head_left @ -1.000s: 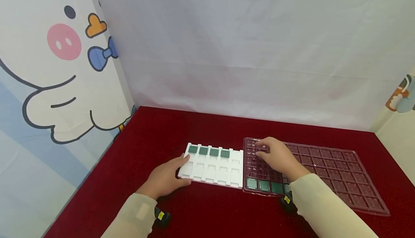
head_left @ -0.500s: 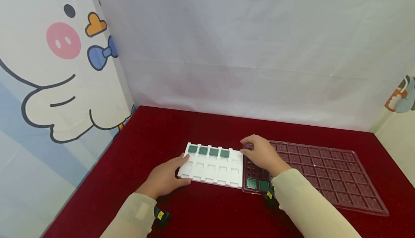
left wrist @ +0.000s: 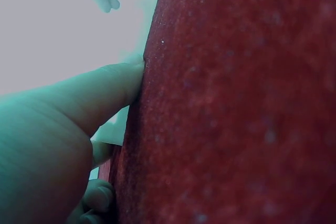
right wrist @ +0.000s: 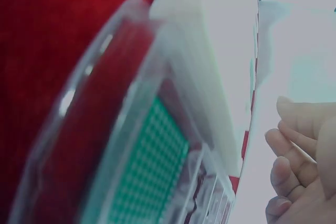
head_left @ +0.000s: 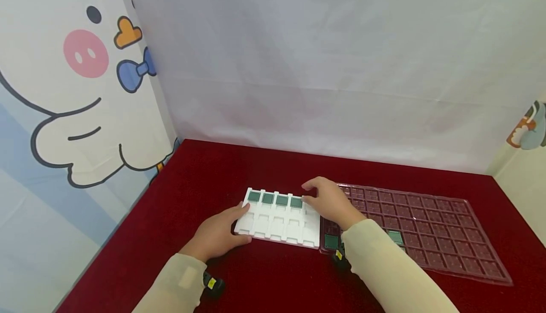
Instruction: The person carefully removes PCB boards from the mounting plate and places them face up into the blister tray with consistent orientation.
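A white tray (head_left: 264, 224) with moulded pockets lies on the red cloth, several green square chips (head_left: 281, 200) along its far row. My left hand (head_left: 217, 232) grips its left end, with the thumb at the near edge and a finger on the left side. My right hand (head_left: 330, 200) hovers at the tray's far right corner, its thumb tip beside the rightmost chip. Thumb and forefinger stand apart with nothing visible between them. The right wrist view shows that hand's loosely bent fingers (right wrist: 294, 153). A clear plastic tray (head_left: 443, 230) extends under the right forearm.
More green chips, such as one chip (head_left: 331, 241) at the near left corner, sit in the clear tray's near row; the sleeve (head_left: 375, 256) hides part of it. A white curtain (head_left: 324, 67) hangs behind the table, and a cartoon-printed cloth (head_left: 85, 128) stands on the left.
My right hand has moved left from over the clear tray to the white tray's far right corner. The left hand has stayed on the white tray.
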Demonstrator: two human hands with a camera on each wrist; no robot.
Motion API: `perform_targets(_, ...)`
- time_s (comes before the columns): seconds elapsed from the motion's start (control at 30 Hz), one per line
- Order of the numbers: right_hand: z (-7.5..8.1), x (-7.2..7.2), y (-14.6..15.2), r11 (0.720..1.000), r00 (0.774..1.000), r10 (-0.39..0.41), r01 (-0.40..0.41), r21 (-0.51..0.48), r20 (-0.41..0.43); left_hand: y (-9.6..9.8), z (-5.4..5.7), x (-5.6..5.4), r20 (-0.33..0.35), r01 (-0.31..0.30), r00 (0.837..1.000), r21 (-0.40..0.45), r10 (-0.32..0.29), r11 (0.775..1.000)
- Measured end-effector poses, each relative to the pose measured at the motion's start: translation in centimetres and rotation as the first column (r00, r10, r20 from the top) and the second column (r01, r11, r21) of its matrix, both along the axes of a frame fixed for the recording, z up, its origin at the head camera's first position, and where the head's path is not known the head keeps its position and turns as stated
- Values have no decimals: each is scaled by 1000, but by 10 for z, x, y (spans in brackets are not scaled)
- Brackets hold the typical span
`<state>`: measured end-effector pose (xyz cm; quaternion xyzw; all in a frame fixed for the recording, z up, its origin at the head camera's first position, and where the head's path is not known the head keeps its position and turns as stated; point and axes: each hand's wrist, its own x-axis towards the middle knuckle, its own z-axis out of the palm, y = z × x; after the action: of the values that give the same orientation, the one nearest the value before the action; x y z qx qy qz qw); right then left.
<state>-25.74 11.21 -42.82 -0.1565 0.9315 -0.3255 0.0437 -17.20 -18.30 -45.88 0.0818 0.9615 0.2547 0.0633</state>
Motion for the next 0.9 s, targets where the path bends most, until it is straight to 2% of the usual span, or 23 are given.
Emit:
perform_targets(0.43,-2,3,-13,1000,999,2,-1,-21,32,0,0,1,-5,-2,1000,0,2,1000)
perform_targets(0.67,-10,4,-17,998,999,49,-49,33,13,1,0,0,-4,-10,1000,6,10,1000)
perform_targets(0.9,-12,6,-20,998,999,40,-41,52,14,0,-1,0,-12,2,1000,5,-2,1000)
